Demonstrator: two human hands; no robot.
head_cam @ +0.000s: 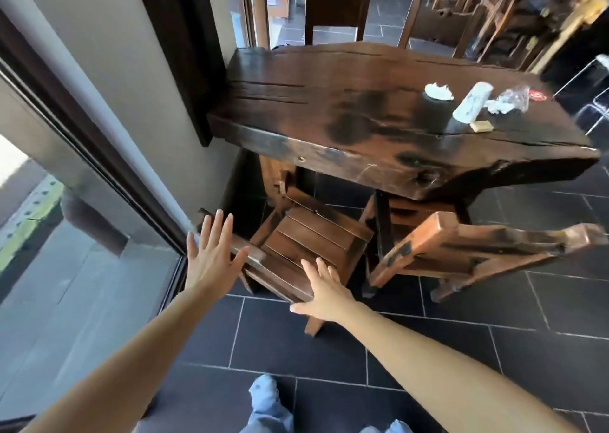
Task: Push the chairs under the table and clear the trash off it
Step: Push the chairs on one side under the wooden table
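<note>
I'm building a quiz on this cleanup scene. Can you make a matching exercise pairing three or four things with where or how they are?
Things:
1. left hand
2. crumpled napkin
3. near chair
4. right-hand chair

Places or states:
A. on the tabletop
B. seat partly under the table
C. tipped over beside the table leg
D. open, fingers spread, at the chair back

Pairs: 1-D, 2-A, 3-B, 4-C

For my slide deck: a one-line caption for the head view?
Both open hands, left hand and right hand, at a wooden chair beside the littered table.
</note>
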